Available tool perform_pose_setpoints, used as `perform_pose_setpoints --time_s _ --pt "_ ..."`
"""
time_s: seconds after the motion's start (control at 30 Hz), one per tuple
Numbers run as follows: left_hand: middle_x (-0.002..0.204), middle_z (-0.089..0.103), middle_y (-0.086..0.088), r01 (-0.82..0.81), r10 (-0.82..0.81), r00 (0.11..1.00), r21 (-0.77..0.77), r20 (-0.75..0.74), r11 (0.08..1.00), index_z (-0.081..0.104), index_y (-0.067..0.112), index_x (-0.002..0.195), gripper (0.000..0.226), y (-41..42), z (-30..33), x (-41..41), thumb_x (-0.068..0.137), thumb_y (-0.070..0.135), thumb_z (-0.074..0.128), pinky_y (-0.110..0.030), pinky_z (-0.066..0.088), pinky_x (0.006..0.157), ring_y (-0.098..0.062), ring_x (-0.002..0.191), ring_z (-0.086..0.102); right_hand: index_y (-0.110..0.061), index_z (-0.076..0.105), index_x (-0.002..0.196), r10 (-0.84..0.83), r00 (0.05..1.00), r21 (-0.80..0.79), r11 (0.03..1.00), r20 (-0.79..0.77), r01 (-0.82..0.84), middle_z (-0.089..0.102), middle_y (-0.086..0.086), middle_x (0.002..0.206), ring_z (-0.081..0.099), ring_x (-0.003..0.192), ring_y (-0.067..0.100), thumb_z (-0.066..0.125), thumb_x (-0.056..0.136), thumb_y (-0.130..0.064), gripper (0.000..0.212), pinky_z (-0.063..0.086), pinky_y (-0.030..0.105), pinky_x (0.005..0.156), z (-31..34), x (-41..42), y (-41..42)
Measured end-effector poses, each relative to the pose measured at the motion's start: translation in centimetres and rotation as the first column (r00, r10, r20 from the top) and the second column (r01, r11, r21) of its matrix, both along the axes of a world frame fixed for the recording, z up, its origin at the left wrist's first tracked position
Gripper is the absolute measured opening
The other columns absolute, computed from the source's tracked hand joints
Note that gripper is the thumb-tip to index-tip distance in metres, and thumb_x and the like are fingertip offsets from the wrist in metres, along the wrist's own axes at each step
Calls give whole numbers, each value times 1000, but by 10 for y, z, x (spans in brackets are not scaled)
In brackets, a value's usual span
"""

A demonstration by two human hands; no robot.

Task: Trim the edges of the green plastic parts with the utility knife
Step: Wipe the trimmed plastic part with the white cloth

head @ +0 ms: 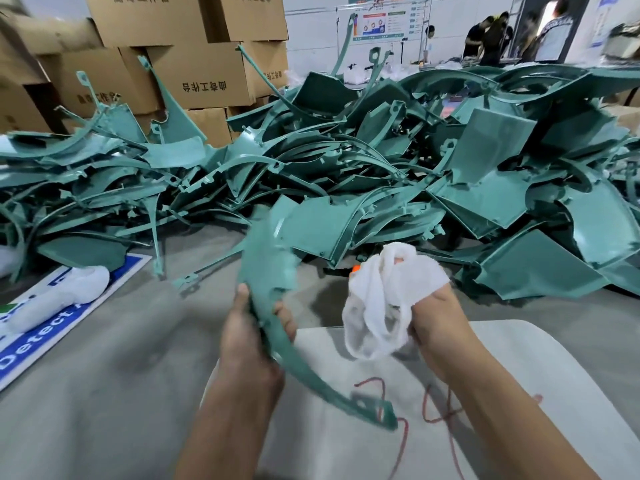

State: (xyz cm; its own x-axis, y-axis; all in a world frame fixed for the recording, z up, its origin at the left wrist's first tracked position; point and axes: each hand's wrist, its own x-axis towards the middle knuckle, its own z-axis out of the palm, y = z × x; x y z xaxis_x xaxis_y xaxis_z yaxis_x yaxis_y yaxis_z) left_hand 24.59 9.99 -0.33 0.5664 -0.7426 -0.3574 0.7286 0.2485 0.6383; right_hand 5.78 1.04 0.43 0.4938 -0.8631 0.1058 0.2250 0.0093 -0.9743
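My left hand [251, 336] grips a curved green plastic part [268, 271] by its narrow middle. The part's wide end points up and away, and its thin tail [346, 396] sweeps down to the right over a white board. My right hand [438, 318] holds a crumpled white cloth [375, 306] beside the part. A small orange tip [355, 269], perhaps of the utility knife, peeks out behind the cloth; the rest is hidden. A large heap of green plastic parts [381, 161] covers the floor ahead.
A white board with red scribbles [519, 393] lies under my arms. At the left, a white wrapped bundle [69, 289] lies on a blue and white sign [20, 351]. Cardboard boxes [194, 74] are stacked at the back left. People stand at the far right.
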Motion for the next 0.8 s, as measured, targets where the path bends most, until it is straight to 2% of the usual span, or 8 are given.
perform_pose_setpoints --time_s 0.07,0.17,0.27,0.37,0.47,0.57,0.67,0.8 --pt "71 72 -10 58 -66 994 87 88 994 68 7 107 38 -9 -1 -21 105 39 48 -28 58 50 -21 54 68 -23 65 56 42 997 18 999 -65 -41 56 2 58 50 45 7 55 96 -4 46 40 15 43 -5 14 7" --pt "117 74 -18 101 -124 975 126 186 987 69 6 126 41 -17 -4 -44 100 32 50 -51 58 94 -37 107 71 -23 61 50 60 994 44 997 -96 -56 56 -4 56 51 47 9 53 73 -13 26 44 15 48 -4 29 16" --pt "112 76 -16 74 -109 955 134 275 988 68 6 123 35 -17 -6 -49 103 28 50 -44 60 87 -35 104 73 -10 69 66 -40 999 53 998 -6 40 56 8 65 50 61 18 58 74 -20 17 43 27 59 -3 23 13" --pt "111 76 -15 57 -104 926 137 363 989 68 7 121 29 -17 -8 -51 105 26 52 -44 61 86 -34 103 74 13 56 89 -124 986 40 992 112 120 52 17 76 44 73 28 65 81 -20 36 36 43 68 -3 16 9" --pt "106 78 -14 -20 -43 922 158 384 987 67 6 120 29 -18 -9 -56 105 27 53 -48 60 90 -33 99 75 13 58 82 -153 986 -22 988 66 155 54 12 68 47 64 23 59 73 -13 28 38 35 58 -5 18 11" --pt "103 78 -13 -127 61 942 183 330 975 64 6 122 31 -17 -8 -53 103 29 54 -39 64 75 -31 94 76 7 60 76 -81 996 5 997 45 80 59 6 65 52 60 19 57 67 -7 17 43 27 53 -6 24 21" --pt "107 76 -15 -168 110 963 228 245 959 62 7 126 35 -16 -9 -50 103 33 56 -37 63 73 -33 96 75 11 60 85 -3 995 67 998 99 -4 60 12 72 54 64 21 64 73 -9 24 46 30 52 -7 31 27" --pt "109 76 -15 -195 142 966 249 215 949 64 7 123 42 -14 -5 -49 103 42 57 -38 63 74 -33 95 75 15 60 94 29 995 37 999 100 -33 60 17 79 54 73 26 71 79 -17 37 44 41 66 -7 32 29"
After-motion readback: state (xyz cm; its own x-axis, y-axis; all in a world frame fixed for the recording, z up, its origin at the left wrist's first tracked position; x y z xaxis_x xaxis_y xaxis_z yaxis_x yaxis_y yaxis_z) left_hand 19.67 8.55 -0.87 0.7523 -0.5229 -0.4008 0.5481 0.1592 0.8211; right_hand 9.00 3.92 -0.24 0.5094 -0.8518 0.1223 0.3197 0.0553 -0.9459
